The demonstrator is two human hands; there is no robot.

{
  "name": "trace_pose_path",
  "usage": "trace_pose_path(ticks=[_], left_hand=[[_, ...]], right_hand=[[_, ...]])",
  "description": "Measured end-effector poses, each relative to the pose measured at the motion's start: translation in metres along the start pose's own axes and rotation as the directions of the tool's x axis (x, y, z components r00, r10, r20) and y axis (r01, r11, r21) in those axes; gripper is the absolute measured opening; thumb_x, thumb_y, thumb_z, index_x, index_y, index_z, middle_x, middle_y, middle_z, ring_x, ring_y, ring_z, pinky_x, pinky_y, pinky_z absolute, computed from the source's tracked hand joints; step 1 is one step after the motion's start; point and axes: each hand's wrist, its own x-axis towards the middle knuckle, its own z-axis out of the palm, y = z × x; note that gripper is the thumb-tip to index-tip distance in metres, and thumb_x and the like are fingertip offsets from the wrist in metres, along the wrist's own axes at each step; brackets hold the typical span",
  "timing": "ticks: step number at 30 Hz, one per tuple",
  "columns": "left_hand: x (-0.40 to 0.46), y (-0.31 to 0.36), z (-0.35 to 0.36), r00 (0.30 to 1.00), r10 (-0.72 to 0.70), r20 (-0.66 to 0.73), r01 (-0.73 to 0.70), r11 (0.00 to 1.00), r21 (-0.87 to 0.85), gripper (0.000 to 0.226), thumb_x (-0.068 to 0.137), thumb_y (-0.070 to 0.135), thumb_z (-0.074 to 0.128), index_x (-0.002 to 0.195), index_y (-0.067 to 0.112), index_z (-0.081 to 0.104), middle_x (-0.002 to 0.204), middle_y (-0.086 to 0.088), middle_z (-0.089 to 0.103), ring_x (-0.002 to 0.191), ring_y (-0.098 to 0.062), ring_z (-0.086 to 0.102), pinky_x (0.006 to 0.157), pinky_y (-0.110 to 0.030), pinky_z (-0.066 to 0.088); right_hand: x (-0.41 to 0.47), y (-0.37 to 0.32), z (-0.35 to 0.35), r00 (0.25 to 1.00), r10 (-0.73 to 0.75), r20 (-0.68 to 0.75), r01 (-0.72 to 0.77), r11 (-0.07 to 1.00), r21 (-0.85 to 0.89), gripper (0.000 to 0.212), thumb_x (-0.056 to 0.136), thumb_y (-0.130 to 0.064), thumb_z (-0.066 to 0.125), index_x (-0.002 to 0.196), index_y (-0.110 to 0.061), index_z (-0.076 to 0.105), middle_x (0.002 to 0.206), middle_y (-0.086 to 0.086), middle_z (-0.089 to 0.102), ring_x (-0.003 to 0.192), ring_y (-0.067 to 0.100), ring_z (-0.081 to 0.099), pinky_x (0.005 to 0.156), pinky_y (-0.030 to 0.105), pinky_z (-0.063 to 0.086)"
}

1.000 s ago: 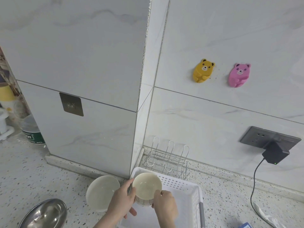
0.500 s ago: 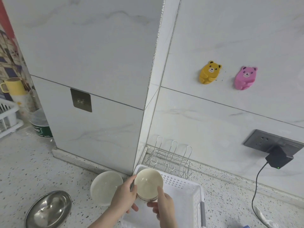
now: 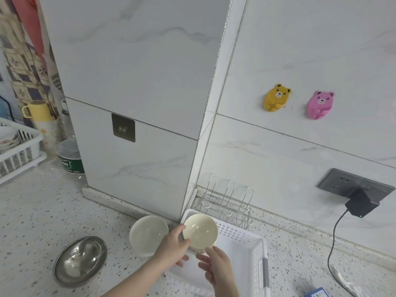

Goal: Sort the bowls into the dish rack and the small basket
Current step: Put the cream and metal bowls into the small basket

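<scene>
Now, cream bowl (image 3: 200, 231) up over the basket's (image 3: 244, 254) back-left corner.
Left hand (image 3: 174, 246) curls round its near-left rim; right hand (image 3: 216, 269) hangs just below it, fingers spread and relaxed. White bowl (image 3: 147, 233) sits just left of the basket, steel bowl (image 3: 80, 261) farther left, wire rack (image 3: 225, 202) right behind the basket.

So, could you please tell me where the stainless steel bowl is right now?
In the head view, the stainless steel bowl sits on the speckled countertop at lower left, just left of the white bowl.
</scene>
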Motion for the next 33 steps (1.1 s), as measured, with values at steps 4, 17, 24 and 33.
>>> trace_pose_path(ticks=[4, 17, 24, 33], left_hand=[[-0.026, -0.011, -0.007, 0.999, -0.010, -0.039, 0.003, 0.985, -0.172, 0.031, 0.096, 0.027, 0.055, 0.126, 0.022, 0.056, 0.104, -0.001, 0.071, 0.068, -0.014, 0.075, 0.048, -0.025, 0.051], [-0.031, -0.068, -0.078, 0.891, -0.441, 0.107, 0.401, 0.654, -0.642, 0.046, 0.099, 0.025, 0.054, 0.137, 0.007, 0.039, 0.114, -0.028, 0.066, 0.041, -0.011, 0.048, 0.029, -0.014, 0.030], [-0.007, -0.070, -0.076, 0.894, -0.437, 0.101, 0.395, 0.660, -0.639, 0.045, 0.101, 0.013, 0.047, 0.143, 0.004, 0.035, 0.101, -0.025, 0.062, 0.052, -0.010, 0.051, 0.028, -0.012, 0.031], [-0.002, -0.073, -0.078, 0.897, -0.439, 0.048, 0.378, 0.706, -0.599, 0.045, 0.098, 0.001, 0.038, 0.143, -0.002, 0.033, 0.126, -0.033, 0.060, 0.023, -0.002, 0.034, 0.026, -0.012, 0.026]], right_hand=[[-0.030, 0.009, -0.017, 0.996, -0.084, -0.037, 0.086, 0.995, 0.044, 0.014, 0.096, -0.014, 0.056, 0.109, -0.013, 0.061, 0.083, 0.010, 0.078, 0.053, 0.017, 0.059, 0.043, 0.021, 0.031], [-0.114, 0.087, -0.036, 0.936, -0.127, -0.329, 0.177, 0.976, 0.129, 0.016, 0.096, -0.015, 0.056, 0.098, -0.016, 0.071, 0.078, 0.003, 0.077, 0.056, 0.013, 0.047, 0.053, 0.026, 0.034], [-0.123, 0.115, -0.046, 0.863, 0.015, -0.505, 0.117, 0.967, 0.227, 0.015, 0.092, -0.020, 0.059, 0.093, -0.011, 0.071, 0.075, 0.006, 0.076, 0.056, 0.015, 0.044, 0.049, 0.026, 0.030], [-0.126, 0.142, -0.062, 0.866, 0.315, -0.388, -0.166, 0.913, 0.372, 0.046, 0.097, -0.040, 0.050, 0.091, 0.001, 0.071, 0.074, 0.009, 0.077, 0.045, 0.014, 0.043, 0.037, 0.016, 0.028]])
